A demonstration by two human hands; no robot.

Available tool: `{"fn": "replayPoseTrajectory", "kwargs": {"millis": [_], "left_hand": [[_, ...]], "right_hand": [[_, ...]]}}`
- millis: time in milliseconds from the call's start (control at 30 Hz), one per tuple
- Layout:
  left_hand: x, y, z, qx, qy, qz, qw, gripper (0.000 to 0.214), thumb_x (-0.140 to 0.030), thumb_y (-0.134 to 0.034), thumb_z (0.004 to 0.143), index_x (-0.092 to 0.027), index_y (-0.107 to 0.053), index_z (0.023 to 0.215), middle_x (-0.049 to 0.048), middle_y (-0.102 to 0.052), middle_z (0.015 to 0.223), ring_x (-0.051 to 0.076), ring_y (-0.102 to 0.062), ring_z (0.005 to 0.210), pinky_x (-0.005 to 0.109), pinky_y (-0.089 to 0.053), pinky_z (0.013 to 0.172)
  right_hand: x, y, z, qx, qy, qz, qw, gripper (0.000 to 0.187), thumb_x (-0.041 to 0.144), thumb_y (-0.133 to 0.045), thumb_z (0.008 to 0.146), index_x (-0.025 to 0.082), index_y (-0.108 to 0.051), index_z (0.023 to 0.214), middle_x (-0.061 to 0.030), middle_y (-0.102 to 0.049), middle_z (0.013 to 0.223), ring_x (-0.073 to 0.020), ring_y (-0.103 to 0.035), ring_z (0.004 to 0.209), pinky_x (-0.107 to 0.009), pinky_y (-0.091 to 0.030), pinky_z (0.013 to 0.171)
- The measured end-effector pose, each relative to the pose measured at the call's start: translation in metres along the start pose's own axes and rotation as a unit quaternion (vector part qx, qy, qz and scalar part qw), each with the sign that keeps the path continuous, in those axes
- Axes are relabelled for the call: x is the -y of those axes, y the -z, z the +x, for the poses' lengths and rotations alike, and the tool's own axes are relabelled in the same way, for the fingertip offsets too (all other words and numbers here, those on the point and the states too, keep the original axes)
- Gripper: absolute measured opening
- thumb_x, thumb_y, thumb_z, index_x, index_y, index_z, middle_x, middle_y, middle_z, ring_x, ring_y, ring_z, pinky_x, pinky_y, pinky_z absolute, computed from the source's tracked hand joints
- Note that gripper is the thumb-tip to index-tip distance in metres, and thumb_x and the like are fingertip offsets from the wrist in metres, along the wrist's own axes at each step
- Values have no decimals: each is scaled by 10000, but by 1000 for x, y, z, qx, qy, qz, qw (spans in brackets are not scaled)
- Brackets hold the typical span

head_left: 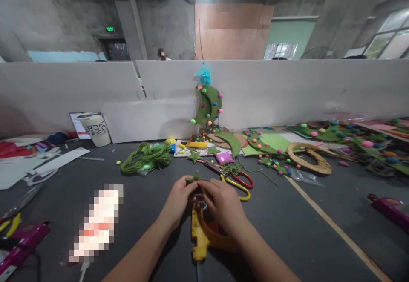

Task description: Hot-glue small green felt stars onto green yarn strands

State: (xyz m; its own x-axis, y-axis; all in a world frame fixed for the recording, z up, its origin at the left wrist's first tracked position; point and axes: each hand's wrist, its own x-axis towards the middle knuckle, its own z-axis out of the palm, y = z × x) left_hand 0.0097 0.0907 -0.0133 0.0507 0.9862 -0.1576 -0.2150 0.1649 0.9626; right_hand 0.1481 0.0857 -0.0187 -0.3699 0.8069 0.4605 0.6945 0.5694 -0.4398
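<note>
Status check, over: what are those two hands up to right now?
Both grips shut: left hand and right hand pinch small green felt star. Beneath them, yellow plastic glue gun. Nearby, red-and-yellow-handled scissors, untouched.

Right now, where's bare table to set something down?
Bare: table between right hand and wood strip; also between left hand and cord. Crowded: glue gun under the hands holding a star, scissors ahead, felt pieces along the back.

Scissors [239, 179] just beyond the right hand [223, 203]; green yarn [147, 157] beyond the left hand [179, 199]; cup [95, 129] farther left; wicker ring [308, 156] well right; felt tree [207, 105] straight ahead against the partition [287, 90].
</note>
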Motion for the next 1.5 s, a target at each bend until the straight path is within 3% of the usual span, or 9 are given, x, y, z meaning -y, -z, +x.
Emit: {"fn": "replayPoseTrajectory", "kwargs": {"millis": [167,333,500,667,833,1167,1367,1500], "left_hand": [[-2,4,2,-11,-17,51,998,183,-266,-633,673,-140,-570,789,32,-610,758,150,-586,666,219,-468,514],[-1,3,1,-21,8,-37,999,140,-212,-588,698,-175,-542,825,1,-607,752,132,-598,723,220,-477,632],[-1,0,1,-45,22,-62,997,216,-313,-637,701,-168,-524,815,52,-659,793,184,-635,813,248,-481,673],[-2,1,3,-51,33,-91,994,207,-277,-646,696,-163,-524,818,91,-689,833,211,-644,873,275,-485,711],[-3,5,2,-54,26,-92,994,221,-292,-633,702,-161,-546,858,94,-688,908,217,-639,909,279,-485,728],[-4,7,5,-15,33,-62,997,221,-334,-647,689,-171,-542,796,76,-704,875,215,-651,851,287,-480,736],[-6,5,3,-8,59,-87,994,198,-251,-652,674,-149,-556,814,101,-709,876,226,-654,870,316,-485,775],[-8,5,4,-37,46,-98,993,173,-220,-653,683,-143,-553,801,106,-712,860,228,-661,870,319,-508,767]], "right_hand": [[0,2,1,31,-8,2,1000,256,187,-428,877,217,-604,1061,-40,-624,809,-156,-566,758,-226,-370,654],[0,1,4,78,-15,-38,996,301,228,-433,887,227,-556,1162,-56,-656,863,-164,-600,773,-228,-372,646],[2,-7,4,85,15,-105,991,343,176,-446,857,199,-540,1185,-70,-659,855,-180,-600,735,-255,-370,618],[8,-9,5,118,56,-136,982,399,149,-494,792,131,-525,1189,-128,-630,1006,-228,-575,816,-303,-396,663],[8,-9,8,97,79,-114,986,414,129,-477,797,126,-495,1211,-130,-615,1024,-217,-552,807,-313,-403,673],[8,-1,8,90,23,22,995,261,185,-416,875,214,-543,1102,-38,-641,901,-154,-571,795,-237,-388,685],[10,-9,8,104,44,-52,992,286,143,-436,829,148,-557,1088,-78,-641,885,-189,-567,766,-275,-394,656],[16,-11,7,110,85,-70,988,433,150,-486,779,93,-462,1207,-127,-616,1013,-207,-562,821,-295,-414,705]]}}
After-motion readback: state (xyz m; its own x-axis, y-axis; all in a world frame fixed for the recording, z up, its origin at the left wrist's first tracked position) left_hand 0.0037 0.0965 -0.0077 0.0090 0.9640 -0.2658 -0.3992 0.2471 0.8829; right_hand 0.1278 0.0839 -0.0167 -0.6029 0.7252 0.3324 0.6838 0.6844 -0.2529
